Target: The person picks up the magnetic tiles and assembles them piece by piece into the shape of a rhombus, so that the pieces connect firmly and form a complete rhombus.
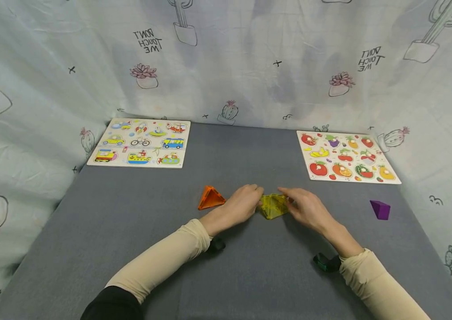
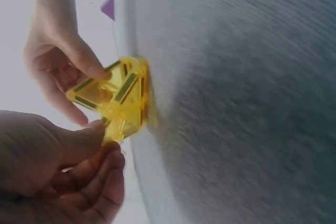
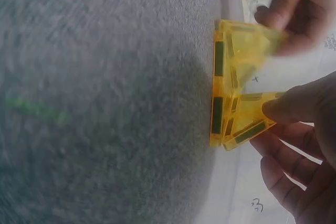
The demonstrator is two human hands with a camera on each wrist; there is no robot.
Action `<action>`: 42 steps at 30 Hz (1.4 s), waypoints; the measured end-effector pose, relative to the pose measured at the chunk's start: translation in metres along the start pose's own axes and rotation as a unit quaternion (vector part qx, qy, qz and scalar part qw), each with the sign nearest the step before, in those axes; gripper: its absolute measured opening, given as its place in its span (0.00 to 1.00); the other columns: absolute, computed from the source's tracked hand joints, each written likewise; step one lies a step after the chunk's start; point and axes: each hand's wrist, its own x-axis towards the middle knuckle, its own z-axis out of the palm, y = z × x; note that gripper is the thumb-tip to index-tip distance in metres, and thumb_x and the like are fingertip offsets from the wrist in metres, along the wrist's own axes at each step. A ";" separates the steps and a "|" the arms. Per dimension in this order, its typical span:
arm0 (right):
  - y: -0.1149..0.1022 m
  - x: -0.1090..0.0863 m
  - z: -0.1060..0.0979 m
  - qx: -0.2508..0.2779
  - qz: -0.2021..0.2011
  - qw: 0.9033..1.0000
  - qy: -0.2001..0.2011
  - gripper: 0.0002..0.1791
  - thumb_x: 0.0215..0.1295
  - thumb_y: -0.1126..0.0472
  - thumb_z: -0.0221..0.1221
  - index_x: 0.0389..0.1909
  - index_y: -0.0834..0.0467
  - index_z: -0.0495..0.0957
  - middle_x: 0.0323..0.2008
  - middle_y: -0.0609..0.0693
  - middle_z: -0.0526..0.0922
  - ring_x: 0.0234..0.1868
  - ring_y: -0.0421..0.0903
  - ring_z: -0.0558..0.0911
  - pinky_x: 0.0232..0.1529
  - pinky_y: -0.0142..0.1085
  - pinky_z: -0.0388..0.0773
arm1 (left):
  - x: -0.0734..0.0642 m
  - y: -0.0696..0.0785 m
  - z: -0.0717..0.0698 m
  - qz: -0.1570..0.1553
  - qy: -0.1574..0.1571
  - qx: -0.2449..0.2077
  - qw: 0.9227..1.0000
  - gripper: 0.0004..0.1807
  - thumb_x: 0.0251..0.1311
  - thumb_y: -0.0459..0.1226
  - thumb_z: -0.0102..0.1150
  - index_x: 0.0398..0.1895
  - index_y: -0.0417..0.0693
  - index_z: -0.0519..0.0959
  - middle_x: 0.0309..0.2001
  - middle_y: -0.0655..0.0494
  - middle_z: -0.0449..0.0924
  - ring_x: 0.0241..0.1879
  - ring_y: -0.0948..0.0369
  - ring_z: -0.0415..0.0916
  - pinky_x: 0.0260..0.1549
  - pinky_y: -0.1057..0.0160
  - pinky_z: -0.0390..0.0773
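Note:
Translucent yellow magnetic tiles (image 1: 273, 206), some of them triangular, stand joined in a small angular shape on the grey table. My left hand (image 1: 243, 203) pinches a yellow triangular tile on the left side between thumb and fingers. On the right side, my right hand (image 1: 309, 210) grips another yellow triangular tile (image 3: 252, 113), thumb on its face and fingers behind. Dark magnet strips show along the tile edges in both wrist views. Just beyond the left hand sits an orange pyramid of tiles (image 1: 211, 198), partly covered by that hand in the head view.
A purple prism-shaped block (image 1: 381, 210) lies to the right. At the back left is a vehicle picture board (image 1: 140, 143), and at the back right a fruit picture board (image 1: 347, 156). A cactus-printed cloth (image 1: 242, 62) hangs behind the grey table (image 1: 242, 275).

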 end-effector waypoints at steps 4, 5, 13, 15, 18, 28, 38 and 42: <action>-0.003 0.000 0.004 0.008 -0.014 1.000 0.008 0.23 0.53 0.73 0.65 0.53 0.62 0.81 0.38 0.54 0.86 0.35 0.47 0.84 0.32 0.42 0.81 | 0.003 0.005 0.002 0.015 0.017 -0.021 1.000 0.13 0.68 0.39 0.57 0.50 0.43 0.79 0.36 0.53 0.81 0.34 0.61 0.79 0.34 0.66 0.78; -0.003 0.000 0.005 0.010 -0.013 1.000 0.008 0.23 0.53 0.73 0.65 0.53 0.62 0.81 0.38 0.54 0.86 0.34 0.46 0.84 0.32 0.41 0.81 | 0.004 0.006 0.003 0.018 0.019 -0.021 0.999 0.14 0.68 0.40 0.57 0.52 0.43 0.78 0.36 0.54 0.81 0.34 0.61 0.79 0.34 0.67 0.78; -0.004 0.003 -0.002 0.019 -0.002 1.000 -0.007 0.23 0.55 0.70 0.66 0.55 0.61 0.80 0.42 0.53 0.84 0.34 0.45 0.83 0.29 0.37 0.78 | -0.014 -0.008 -0.024 0.023 0.090 0.033 0.995 0.11 0.68 0.40 0.57 0.48 0.45 0.82 0.39 0.54 0.83 0.36 0.59 0.79 0.37 0.63 0.80; -0.003 0.006 -0.006 0.028 -0.007 0.999 -0.019 0.23 0.57 0.67 0.66 0.55 0.59 0.80 0.46 0.53 0.83 0.38 0.46 0.83 0.33 0.40 0.79 | -0.025 -0.022 -0.038 0.015 0.135 0.054 0.989 0.09 0.67 0.38 0.58 0.44 0.44 0.83 0.38 0.52 0.83 0.36 0.57 0.79 0.35 0.60 0.79; -0.002 0.011 -0.012 0.039 -0.025 0.998 -0.044 0.21 0.59 0.64 0.67 0.55 0.58 0.81 0.51 0.54 0.82 0.46 0.48 0.82 0.41 0.44 0.81 | -0.042 -0.045 -0.055 -0.016 0.162 0.052 0.985 0.09 0.66 0.36 0.59 0.44 0.43 0.83 0.40 0.50 0.82 0.38 0.54 0.77 0.37 0.57 0.78; 0.000 0.015 -0.011 0.062 -0.024 0.998 -0.021 0.12 0.57 0.70 0.66 0.43 0.61 0.86 0.41 0.53 0.86 0.38 0.45 0.83 0.33 0.36 0.80 | -0.074 -0.078 -0.058 -0.040 0.041 -0.075 0.996 0.10 0.65 0.32 0.59 0.47 0.40 0.84 0.45 0.49 0.84 0.46 0.51 0.79 0.48 0.54 0.79; -0.007 0.020 -0.004 0.063 0.048 0.997 0.008 0.06 0.61 0.67 0.65 0.37 0.61 0.88 0.33 0.50 0.84 0.27 0.37 0.76 0.25 0.28 0.71 | -0.078 -0.077 -0.050 -0.063 0.081 -0.084 0.991 0.05 0.63 0.33 0.62 0.37 0.41 0.86 0.37 0.51 0.82 0.37 0.57 0.80 0.38 0.60 0.81; -0.010 0.022 -0.002 0.049 0.078 0.995 0.025 0.03 0.57 0.64 0.69 0.32 0.59 0.88 0.27 0.47 0.80 0.25 0.35 0.73 0.24 0.28 0.70 | -0.077 -0.069 -0.048 -0.075 0.085 -0.083 0.990 0.04 0.62 0.35 0.63 0.35 0.43 0.85 0.35 0.52 0.81 0.35 0.58 0.79 0.35 0.62 0.80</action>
